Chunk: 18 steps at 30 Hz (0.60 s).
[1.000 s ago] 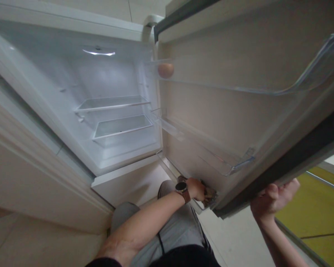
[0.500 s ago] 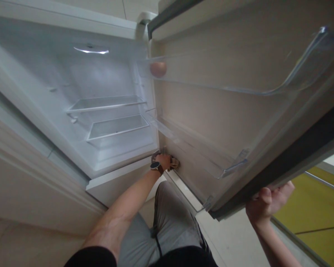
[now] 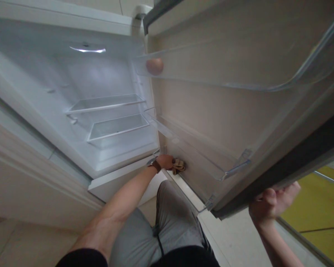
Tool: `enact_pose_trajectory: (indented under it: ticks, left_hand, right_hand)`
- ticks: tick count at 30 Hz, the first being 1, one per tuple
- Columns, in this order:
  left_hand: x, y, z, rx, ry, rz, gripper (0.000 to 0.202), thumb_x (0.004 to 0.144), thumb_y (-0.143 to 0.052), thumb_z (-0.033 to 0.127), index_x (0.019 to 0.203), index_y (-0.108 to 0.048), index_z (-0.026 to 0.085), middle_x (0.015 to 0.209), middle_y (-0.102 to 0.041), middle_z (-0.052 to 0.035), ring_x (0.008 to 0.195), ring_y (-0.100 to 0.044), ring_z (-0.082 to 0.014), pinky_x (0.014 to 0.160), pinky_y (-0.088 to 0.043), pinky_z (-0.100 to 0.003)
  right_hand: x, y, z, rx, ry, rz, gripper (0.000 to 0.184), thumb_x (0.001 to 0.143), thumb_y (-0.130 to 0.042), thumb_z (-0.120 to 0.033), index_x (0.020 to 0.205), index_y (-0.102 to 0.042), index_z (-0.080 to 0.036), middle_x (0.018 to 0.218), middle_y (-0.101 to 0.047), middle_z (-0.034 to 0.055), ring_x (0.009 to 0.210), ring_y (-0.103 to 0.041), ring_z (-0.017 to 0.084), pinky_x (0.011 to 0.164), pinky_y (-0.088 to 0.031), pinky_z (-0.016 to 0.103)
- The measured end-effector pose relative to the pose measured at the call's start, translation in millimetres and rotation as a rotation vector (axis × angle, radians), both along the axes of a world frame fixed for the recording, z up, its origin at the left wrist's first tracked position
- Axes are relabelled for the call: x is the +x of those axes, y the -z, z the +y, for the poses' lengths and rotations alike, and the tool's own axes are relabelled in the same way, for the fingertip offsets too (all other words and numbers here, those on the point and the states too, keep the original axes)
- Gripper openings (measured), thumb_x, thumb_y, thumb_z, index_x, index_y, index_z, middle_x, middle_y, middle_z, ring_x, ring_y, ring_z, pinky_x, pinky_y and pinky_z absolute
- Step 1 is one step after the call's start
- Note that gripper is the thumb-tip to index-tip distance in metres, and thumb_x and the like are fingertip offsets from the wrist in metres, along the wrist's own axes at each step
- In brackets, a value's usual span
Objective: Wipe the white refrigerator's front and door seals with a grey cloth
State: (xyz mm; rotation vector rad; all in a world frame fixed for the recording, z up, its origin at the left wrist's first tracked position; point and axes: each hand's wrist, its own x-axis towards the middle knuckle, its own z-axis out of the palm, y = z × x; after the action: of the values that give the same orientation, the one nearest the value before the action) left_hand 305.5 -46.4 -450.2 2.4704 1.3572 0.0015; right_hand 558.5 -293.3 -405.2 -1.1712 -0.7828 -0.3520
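I face an open fridge with its door (image 3: 239,111) swung out to the right. My left hand (image 3: 166,161), a watch on its wrist, holds a crumpled brownish cloth (image 3: 178,166) against the inner end of the door's lowest clear bin (image 3: 189,193), near the hinge. My right hand (image 3: 271,205) grips the door's lower outer edge from underneath, fingers curled around it. A single egg (image 3: 155,66) rests in the top door shelf (image 3: 225,79).
Inside the white fridge cabinet are two glass shelves (image 3: 105,104) and a drawer cover (image 3: 117,128), all bare. A middle door bin (image 3: 211,155) holds nothing. My knee in grey trousers (image 3: 172,218) is below. Yellow floor (image 3: 320,207) shows at the right.
My left hand slid the cloth along the bottom door bin from its outer end to the hinge end, then slightly back outward. My right hand kept its grip on the door edge.
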Motion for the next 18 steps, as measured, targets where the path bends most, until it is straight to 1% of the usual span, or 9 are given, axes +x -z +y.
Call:
enact_pose_trajectory:
  ticks: [3,5,7,8,10,12,14,15,18]
  left_hand:
    - [-18,-33.0,2,0.090,-0.025,0.092,0.017,0.087,-0.067,0.026,0.099,-0.077,0.017,0.106,-0.077,-0.0155,0.106,-0.073,-0.0333,0.092,-0.056,-0.041]
    - [-29,-52.9,2,0.171,-0.072,0.115,0.026,0.093,-0.060,0.026,0.113,-0.073,0.016,0.116,-0.074,-0.0186,0.115,-0.070,-0.0353,0.096,-0.054,-0.044]
    - [-35,-65.1,0,0.312,-0.164,0.119,0.030,0.098,-0.052,0.024,0.121,-0.069,0.014,0.117,-0.072,-0.0209,0.118,-0.068,-0.0363,0.097,-0.053,-0.046]
    - [-36,-67.0,-2,0.396,-0.212,0.114,0.032,0.100,-0.048,0.022,0.123,-0.067,0.012,0.116,-0.071,-0.0213,0.116,-0.068,-0.0359,0.095,-0.053,-0.046]
    - [-34,-61.6,-7,0.539,-0.267,0.104,0.036,0.101,-0.040,0.015,0.127,-0.064,0.010,0.115,-0.070,-0.0216,0.112,-0.070,-0.0341,0.092,-0.055,-0.044]
    - [-29,-46.0,-12,0.567,-0.231,0.103,0.040,0.100,-0.036,0.008,0.132,-0.061,0.007,0.120,-0.068,-0.0230,0.114,-0.069,-0.0322,0.093,-0.055,-0.043]
    - [-24,-26.2,-13,0.499,-0.148,0.120,0.040,0.098,-0.040,0.006,0.131,-0.063,0.006,0.124,-0.068,-0.0237,0.118,-0.068,-0.0306,0.095,-0.054,-0.040]
    - [-21,-16.9,-12,0.451,-0.110,0.134,0.037,0.097,-0.046,0.007,0.127,-0.067,0.006,0.122,-0.069,-0.0236,0.116,-0.069,-0.0302,0.095,-0.055,-0.038]
    - [-14,1.6,-3,0.328,-0.056,0.169,0.022,0.089,-0.064,0.014,0.107,-0.077,0.008,0.106,-0.075,-0.0222,0.105,-0.074,-0.0309,0.089,-0.057,-0.036]
  right_hand:
    - [-1,-2.3,1,0.027,-0.013,0.010,0.068,0.072,-0.059,-0.080,0.101,-0.052,-0.019,0.096,-0.043,0.0039,0.093,-0.044,0.022,0.092,-0.042,0.040]
    - [-4,-5.2,2,0.039,-0.010,0.021,0.065,0.070,-0.060,-0.079,0.097,-0.051,-0.020,0.093,-0.042,0.0037,0.091,-0.043,0.022,0.088,-0.042,0.039]
    - [-6,-7.9,2,0.033,0.004,0.031,0.066,0.069,-0.060,-0.080,0.095,-0.050,-0.021,0.092,-0.041,0.0033,0.088,-0.042,0.021,0.086,-0.042,0.039]
    - [-7,-9.1,2,0.024,0.012,0.033,0.067,0.069,-0.059,-0.082,0.094,-0.049,-0.021,0.091,-0.040,0.0032,0.088,-0.041,0.021,0.086,-0.042,0.039]
    - [-8,-10.6,1,0.022,0.024,0.030,0.070,0.069,-0.057,-0.085,0.094,-0.049,-0.021,0.091,-0.040,0.0035,0.088,-0.041,0.021,0.084,-0.042,0.039]
    - [-9,-11.1,1,0.024,0.029,0.019,0.071,0.068,-0.057,-0.086,0.094,-0.049,-0.020,0.091,-0.040,0.0038,0.087,-0.041,0.021,0.082,-0.042,0.039]
    - [-8,-10.8,2,0.028,0.037,0.009,0.071,0.069,-0.057,-0.086,0.094,-0.049,-0.020,0.090,-0.041,0.0039,0.087,-0.041,0.021,0.081,-0.042,0.039]
    - [-8,-10.4,2,0.029,0.043,0.003,0.070,0.069,-0.057,-0.085,0.093,-0.049,-0.020,0.090,-0.041,0.0040,0.087,-0.041,0.021,0.080,-0.042,0.039]
    - [-6,-8.4,2,0.022,0.039,-0.011,0.065,0.072,-0.056,-0.081,0.094,-0.049,-0.021,0.089,-0.040,0.0032,0.086,-0.040,0.021,0.082,-0.041,0.039]
